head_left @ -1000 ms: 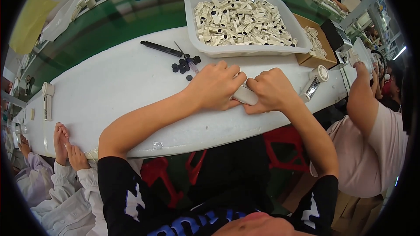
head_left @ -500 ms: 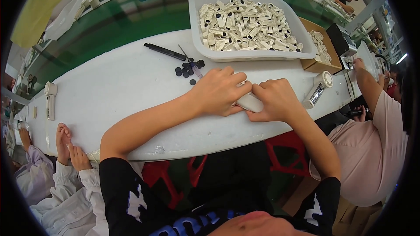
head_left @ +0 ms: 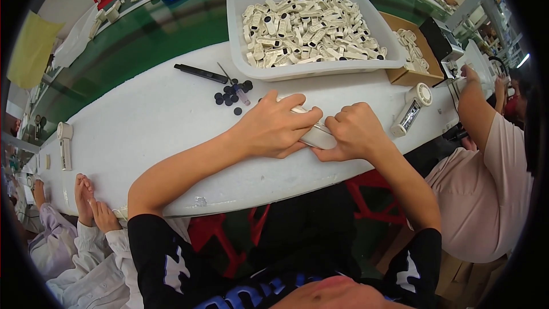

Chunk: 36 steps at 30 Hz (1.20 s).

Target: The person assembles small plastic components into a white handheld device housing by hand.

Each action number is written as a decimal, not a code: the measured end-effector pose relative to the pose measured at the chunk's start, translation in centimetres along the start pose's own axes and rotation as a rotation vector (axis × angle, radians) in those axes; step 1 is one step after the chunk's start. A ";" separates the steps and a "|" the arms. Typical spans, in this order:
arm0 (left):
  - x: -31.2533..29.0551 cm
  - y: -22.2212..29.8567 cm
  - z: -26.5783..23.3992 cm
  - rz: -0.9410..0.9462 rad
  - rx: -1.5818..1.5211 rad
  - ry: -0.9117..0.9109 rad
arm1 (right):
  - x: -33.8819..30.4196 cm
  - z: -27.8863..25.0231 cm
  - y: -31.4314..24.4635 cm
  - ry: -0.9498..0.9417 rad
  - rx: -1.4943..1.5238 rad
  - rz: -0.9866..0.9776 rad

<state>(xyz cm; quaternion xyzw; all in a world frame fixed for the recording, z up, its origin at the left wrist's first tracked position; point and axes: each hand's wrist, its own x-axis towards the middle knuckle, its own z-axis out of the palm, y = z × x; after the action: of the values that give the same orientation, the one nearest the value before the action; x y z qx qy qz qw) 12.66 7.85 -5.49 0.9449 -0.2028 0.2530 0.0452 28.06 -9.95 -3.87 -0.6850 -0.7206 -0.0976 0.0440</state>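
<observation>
Both my hands are closed round a cream handheld fan (head_left: 322,139), held low over the white table top. My left hand (head_left: 277,125) wraps its far left part, hiding most of it. My right hand (head_left: 355,133) grips the rounded near end, thumb and fingers pressed to its side. To the left of my left hand lies a cluster of small round black caps (head_left: 227,97), with a thin screwdriver (head_left: 243,96) with a clear purplish handle among them. Beyond them rests a black pen-shaped tool (head_left: 200,73). Another handheld fan (head_left: 407,115) lies to the right of my right hand.
A translucent tub (head_left: 235,34) heaped with cream parts stands at the back, beside a cardboard box (head_left: 413,79) of similar parts. One more fan (head_left: 65,131) lies far left. A co-worker's hands (head_left: 94,206) rest at the left edge; another person's arm (head_left: 479,103) reaches in right.
The whole view has shifted slightly, so the table things appear further left. Both hands keep their hold on the fan, which shows a little more between them.
</observation>
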 end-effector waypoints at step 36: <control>0.8 3.0 -1.4 -0.226 -0.001 -0.154 | 0.2 -0.4 -0.6 -0.103 0.194 0.028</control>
<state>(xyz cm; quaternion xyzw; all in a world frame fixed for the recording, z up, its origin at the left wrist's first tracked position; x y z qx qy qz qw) 11.44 5.09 -3.88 0.9783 -0.0983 0.1727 0.0579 27.45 -9.85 -3.50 -0.6918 -0.7182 0.0087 0.0745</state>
